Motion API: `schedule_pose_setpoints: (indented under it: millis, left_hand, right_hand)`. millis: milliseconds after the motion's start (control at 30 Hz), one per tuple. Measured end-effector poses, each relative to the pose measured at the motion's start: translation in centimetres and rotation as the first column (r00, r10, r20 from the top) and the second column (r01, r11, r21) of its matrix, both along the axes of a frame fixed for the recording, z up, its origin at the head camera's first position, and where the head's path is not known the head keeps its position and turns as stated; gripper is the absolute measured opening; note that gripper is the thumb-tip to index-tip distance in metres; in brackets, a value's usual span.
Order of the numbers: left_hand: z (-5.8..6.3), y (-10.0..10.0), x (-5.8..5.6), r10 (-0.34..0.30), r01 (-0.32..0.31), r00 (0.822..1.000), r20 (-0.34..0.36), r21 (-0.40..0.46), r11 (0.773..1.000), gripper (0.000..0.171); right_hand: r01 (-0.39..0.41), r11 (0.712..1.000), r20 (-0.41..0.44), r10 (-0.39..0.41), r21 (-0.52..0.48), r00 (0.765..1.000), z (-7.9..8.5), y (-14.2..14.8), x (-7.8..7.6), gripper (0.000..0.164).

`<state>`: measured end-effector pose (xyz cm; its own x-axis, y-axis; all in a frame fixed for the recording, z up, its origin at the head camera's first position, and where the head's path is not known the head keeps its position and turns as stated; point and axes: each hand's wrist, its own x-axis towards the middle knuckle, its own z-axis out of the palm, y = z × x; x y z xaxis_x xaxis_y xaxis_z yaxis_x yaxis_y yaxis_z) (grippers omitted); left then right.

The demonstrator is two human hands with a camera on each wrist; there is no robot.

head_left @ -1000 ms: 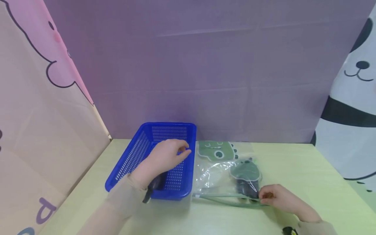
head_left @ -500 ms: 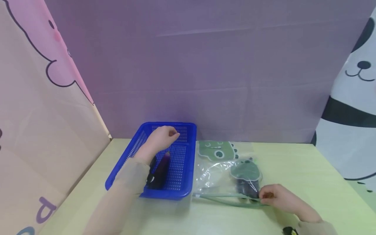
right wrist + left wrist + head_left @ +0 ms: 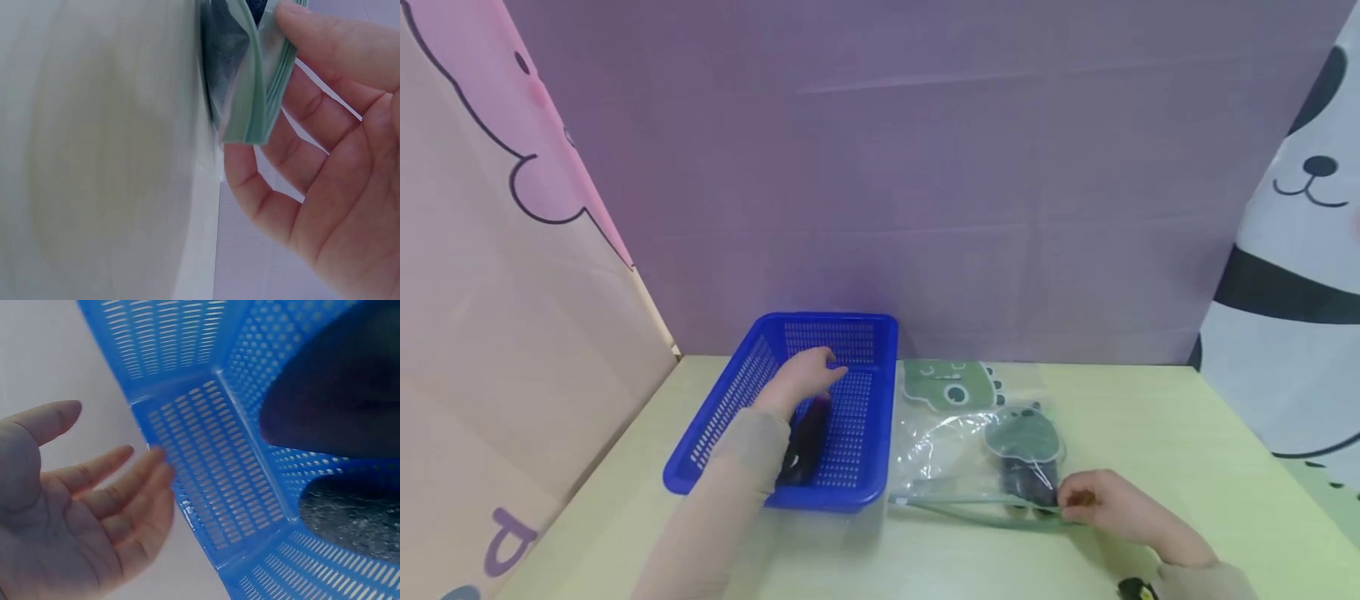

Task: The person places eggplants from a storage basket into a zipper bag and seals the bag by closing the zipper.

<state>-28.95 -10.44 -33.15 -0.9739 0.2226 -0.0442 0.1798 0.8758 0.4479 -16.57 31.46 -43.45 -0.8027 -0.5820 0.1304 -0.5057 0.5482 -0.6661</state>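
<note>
My left hand (image 3: pixel 803 375) is over the blue basket (image 3: pixel 892 408), its fingers loosely bent and holding nothing. Below it in the basket lies a dark purple eggplant (image 3: pixel 809 442). The left wrist view shows the smooth eggplant (image 3: pixel 344 394) beside a dark, rough-skinned, rounded thing (image 3: pixel 356 515), partly out of frame. To the basket's right, a clear zip bag (image 3: pixel 936 442) with green dinosaur prints lies flat, its mouth towards me. My right hand (image 3: pixel 1108 507) pinches the right end of its green zip edge (image 3: pixel 253 115), thumb against fingers. A dark thing (image 3: pixel 1028 481) sits inside, partly behind the print.
The pale wooden table (image 3: pixel 955 558) ends at a purple cloth backdrop (image 3: pixel 970 208). Printed cloth walls stand on both sides, with a panda (image 3: pixel 1285 375) at the right. The white slider (image 3: pixel 901 501) is at the left end of the bag's zip.
My left hand has gone left and away from me over the basket, then slightly lower, bringing the eggplant into fuller view. The right hand keeps its grip on the zip bag.
</note>
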Motion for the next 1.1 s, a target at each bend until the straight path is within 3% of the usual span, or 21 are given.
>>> schedule_pose_setpoints:
  millis: [200,400,567,800,1100]
  left_hand:
    - [-1.3,0.0,-0.1,0.041,-0.039,0.998,0.042,-0.049,0.998,0.064]
    - [-2.3,-0.1,-0.1,0.019,-0.013,0.995,0.093,-0.065,0.998,0.065]
    - [-2.6,0.1,0.1,-0.002,0.010,0.991,0.133,-0.057,0.998,0.065]
    - [-2.8,-0.1,0.7,0.021,-0.017,0.967,0.252,-0.018,1.000,0.067]
    - [-3.0,0.1,0.9,0.046,-0.032,0.963,0.267,-0.054,0.998,0.069]
  right_hand:
    - [-0.005,1.000,-0.001,0.005,0.001,1.000,-0.3,0.0,-0.2,0.004]
    - [-0.002,1.000,0.008,0.002,0.004,1.000,-0.2,0.0,-0.2,0.004]
    - [-0.001,1.000,-0.014,0.001,0.002,1.000,-0.4,0.1,-0.2,0.005]
    - [-0.005,1.000,-0.017,0.005,-0.003,1.000,-0.3,0.0,-0.1,0.004]
    - [-0.005,1.000,-0.026,0.005,-0.006,1.000,-0.4,0.1,-0.2,0.005]
